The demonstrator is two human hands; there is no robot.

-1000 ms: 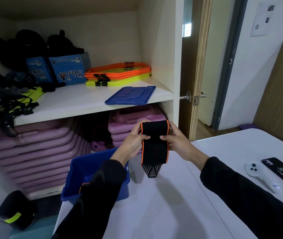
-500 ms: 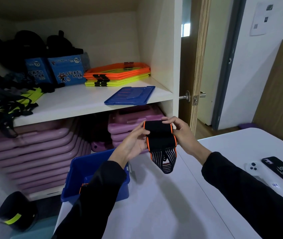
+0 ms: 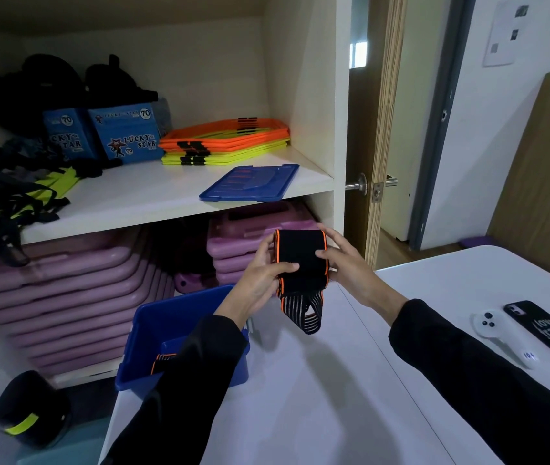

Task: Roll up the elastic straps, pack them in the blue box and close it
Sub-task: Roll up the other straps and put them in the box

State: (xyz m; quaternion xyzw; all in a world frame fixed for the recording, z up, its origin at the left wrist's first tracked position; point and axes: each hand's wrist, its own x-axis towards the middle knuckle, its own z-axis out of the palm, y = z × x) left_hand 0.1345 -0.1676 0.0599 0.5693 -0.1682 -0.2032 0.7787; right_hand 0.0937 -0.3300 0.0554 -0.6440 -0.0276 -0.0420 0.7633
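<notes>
Both hands (image 3: pixel 260 276) (image 3: pixel 347 263) grip the strap (image 3: pixel 300 260); a sleeve (image 3: pixel 193 364) hides the box (image 3: pixel 152 330) interior.

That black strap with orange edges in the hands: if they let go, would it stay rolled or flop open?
The black elastic strap with orange edges looks soft: its striped tail droops limply below the roll. It would probably unwind, since both hands pinch it closed. Likely light, too, held by the fingertips.

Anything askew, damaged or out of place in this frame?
Nothing is damaged or spilled. The blue lid lies on the shelf, apart from the open blue box on the table. Both hands hold the strap, its striped end still hanging unrolled.
</notes>
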